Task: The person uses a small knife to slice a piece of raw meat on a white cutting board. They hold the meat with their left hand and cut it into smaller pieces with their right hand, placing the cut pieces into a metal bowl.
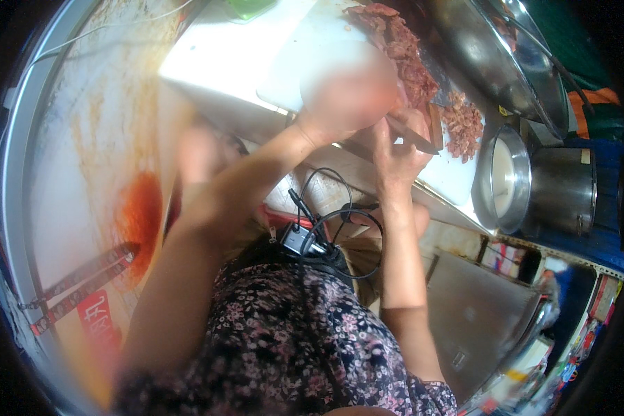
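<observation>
A knife with a narrow metal blade (412, 137) slants across my right hand (401, 148), its tip pointing down to the right. The fingers of that hand are curled around the blade's middle. My left hand (348, 96) is at the other end of the blade, over the near edge of a white cutting board (286, 73). A round blur covers most of the left hand, so its fingers and the knife's handle are hidden. Beyond both hands lies a heap of raw meat (405, 54). A smaller pile of cut meat pieces (463, 125) lies to the right. A brown strip (436, 127), perhaps wood, stands beside the right fingers.
Large metal bowls (478, 57) stand at the far right. Nearer is a metal bowl of whitish liquid (504, 179) beside a steel pot (561, 190). A stained white surface (93, 130) with tongs (83, 291) is on the left. Black cables (343, 234) hang at my waist.
</observation>
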`<action>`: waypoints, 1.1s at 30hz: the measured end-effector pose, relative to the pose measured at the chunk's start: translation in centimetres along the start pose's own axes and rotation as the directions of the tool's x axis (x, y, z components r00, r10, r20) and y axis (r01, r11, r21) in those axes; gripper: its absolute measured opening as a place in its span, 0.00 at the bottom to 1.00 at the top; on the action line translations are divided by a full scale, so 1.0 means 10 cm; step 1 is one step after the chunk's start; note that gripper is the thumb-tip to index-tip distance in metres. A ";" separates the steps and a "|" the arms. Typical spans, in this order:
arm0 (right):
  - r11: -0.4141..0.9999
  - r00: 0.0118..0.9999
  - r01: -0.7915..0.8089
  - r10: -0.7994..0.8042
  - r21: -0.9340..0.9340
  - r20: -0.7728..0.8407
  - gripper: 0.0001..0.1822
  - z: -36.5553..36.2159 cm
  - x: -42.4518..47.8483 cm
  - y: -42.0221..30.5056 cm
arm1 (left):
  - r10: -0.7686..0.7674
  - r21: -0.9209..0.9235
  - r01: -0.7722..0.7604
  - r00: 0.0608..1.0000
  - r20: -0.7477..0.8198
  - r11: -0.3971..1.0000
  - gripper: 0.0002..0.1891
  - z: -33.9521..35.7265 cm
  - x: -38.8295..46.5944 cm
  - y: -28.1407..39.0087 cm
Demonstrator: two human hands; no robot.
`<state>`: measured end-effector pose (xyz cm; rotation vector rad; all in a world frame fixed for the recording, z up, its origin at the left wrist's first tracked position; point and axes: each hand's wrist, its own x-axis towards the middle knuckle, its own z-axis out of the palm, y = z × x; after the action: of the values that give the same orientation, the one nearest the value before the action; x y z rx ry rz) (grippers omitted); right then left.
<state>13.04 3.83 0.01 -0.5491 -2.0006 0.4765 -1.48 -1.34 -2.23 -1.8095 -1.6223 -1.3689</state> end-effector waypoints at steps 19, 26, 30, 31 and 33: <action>0.999 0.996 0.009 -0.014 -0.054 -0.089 0.10 0.00 0.00 0.07 | -0.133 0.019 0.132 0.991 0.022 0.991 0.33 0.11 -0.18 -0.10; 1.000 1.000 -0.013 0.013 0.010 -0.005 0.11 -0.01 -0.03 -0.02 | -0.103 0.050 0.101 0.994 0.033 0.994 0.33 0.13 -0.19 -0.13; 0.996 0.996 -0.088 0.089 0.024 -0.017 0.09 0.03 0.00 -0.02 | -0.108 0.038 0.107 0.994 0.021 0.993 0.33 0.14 -0.20 -0.14; 0.999 0.998 -0.053 0.053 -0.004 -0.042 0.08 0.02 0.00 0.00 | -0.108 0.030 0.107 0.994 0.006 0.994 0.33 0.13 -0.19 -0.12; 0.998 0.996 0.014 -0.020 -0.063 -0.089 0.08 0.00 -0.01 0.05 | -0.110 0.011 0.110 0.994 -0.005 0.994 0.32 0.12 -0.17 -0.10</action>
<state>13.12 4.24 -0.34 -0.5818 -1.9379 0.3738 -1.65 -1.12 -4.47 -1.7323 -1.7474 -1.4058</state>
